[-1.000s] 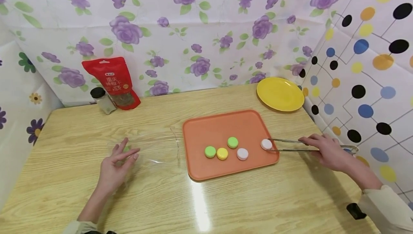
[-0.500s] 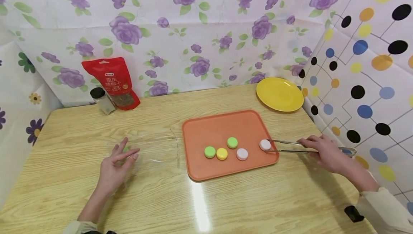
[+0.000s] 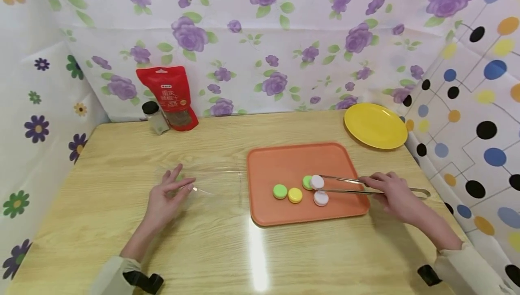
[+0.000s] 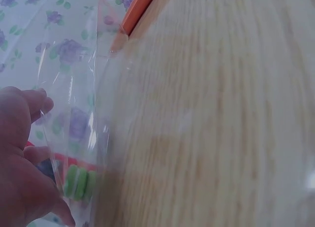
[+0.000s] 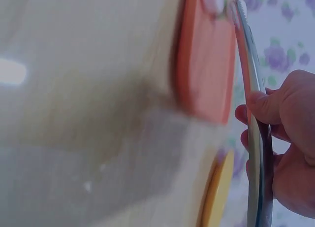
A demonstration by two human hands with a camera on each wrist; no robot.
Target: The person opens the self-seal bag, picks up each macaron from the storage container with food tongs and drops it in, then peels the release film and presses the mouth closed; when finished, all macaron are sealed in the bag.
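In the head view my right hand [image 3: 396,198] grips metal tongs [image 3: 353,191]. Their tips hold a pale pink macaron [image 3: 317,182], which partly covers a green macaron [image 3: 307,183] on the orange tray [image 3: 300,156]. Also on this tray are another pale pink macaron [image 3: 321,199], a yellow macaron [image 3: 294,195] and a second green macaron [image 3: 280,191]. My left hand [image 3: 168,198] holds a clear plastic bag [image 3: 217,177] left of the tray, its opening towards the tray. Green macaron pieces [image 4: 76,181] show inside the bag in the left wrist view.
A yellow plate [image 3: 375,125] lies at the back right, near the dotted side wall. At the back left, a red food pouch [image 3: 170,96] stands beside a black-capped jar [image 3: 155,118]. A flowered sheet hangs behind the wooden table [image 3: 211,250].
The tongs have carried the pale pink macaron leftward from the tray's right edge to over the green one. My left hand keeps its hold on the bag. The head view has shifted slightly.
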